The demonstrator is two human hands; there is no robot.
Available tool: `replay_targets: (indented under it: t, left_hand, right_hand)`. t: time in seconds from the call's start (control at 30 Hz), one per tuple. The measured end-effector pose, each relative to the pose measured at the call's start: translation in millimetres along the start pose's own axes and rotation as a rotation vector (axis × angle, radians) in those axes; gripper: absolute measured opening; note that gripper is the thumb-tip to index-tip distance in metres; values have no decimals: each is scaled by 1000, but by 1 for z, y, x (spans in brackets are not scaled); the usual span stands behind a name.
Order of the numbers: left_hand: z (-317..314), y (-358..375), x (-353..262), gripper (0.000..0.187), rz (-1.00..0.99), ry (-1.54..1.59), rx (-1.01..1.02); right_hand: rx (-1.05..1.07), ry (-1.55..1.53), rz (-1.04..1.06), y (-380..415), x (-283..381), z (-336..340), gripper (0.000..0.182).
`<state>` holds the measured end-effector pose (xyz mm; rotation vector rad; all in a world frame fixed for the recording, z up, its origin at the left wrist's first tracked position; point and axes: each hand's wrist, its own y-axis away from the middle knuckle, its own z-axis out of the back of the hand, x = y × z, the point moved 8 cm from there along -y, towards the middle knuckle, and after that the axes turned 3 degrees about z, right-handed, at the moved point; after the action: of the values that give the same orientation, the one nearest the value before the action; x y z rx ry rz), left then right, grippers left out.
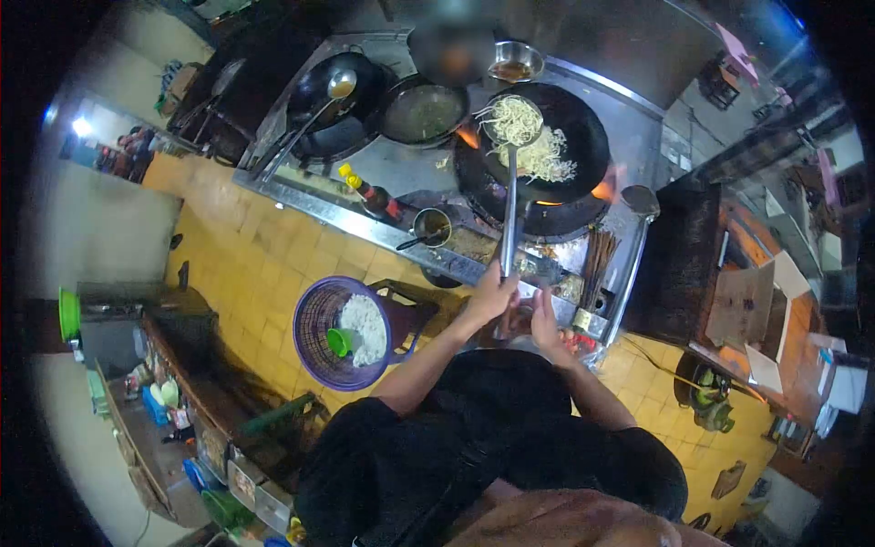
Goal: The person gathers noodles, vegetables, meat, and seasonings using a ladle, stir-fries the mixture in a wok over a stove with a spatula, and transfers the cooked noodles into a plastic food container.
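My left hand [492, 298] is closed round the long metal handle of a ladle [510, 210]. The ladle's bowl is heaped with pale noodles [510, 118] and is above a big black wok [583, 128]. More noodles [547, 159] lie in the wok, which sits over flames [602, 190]. My right hand [544, 321] is at the stove's front edge, just right of the ladle's handle end. Its visible fingers are stretched out, and I see nothing held in them.
Left on the stove are another wok [310, 137] with a ladle [342, 84] and a dark pan [424, 114]. A sauce bottle [374, 196] and a small pot [431, 226] stand near its front edge. A purple basket [305, 351] holds white food and a green cup [339, 342].
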<state>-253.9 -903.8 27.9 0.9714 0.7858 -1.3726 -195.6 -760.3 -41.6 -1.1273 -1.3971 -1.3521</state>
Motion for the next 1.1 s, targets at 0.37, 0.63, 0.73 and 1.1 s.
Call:
replay_targets:
  t: [0.37, 0.63, 0.73, 1.1]
  left_hand:
    - [64, 138, -58, 19, 432, 619, 227]
    - [81, 242, -42, 21, 491, 732, -68]
    - [105, 288, -38, 22, 457, 729, -238]
    - [138, 549, 1, 40, 416, 374, -955]
  right_hand:
    - [894, 1224, -206, 28, -193, 39, 42]
    - [1098, 1397, -189, 17, -231, 43, 35]
    - [1187, 1467, -95, 6, -238, 18, 33]
    - [1149, 1373, -194, -20, -231, -223, 21]
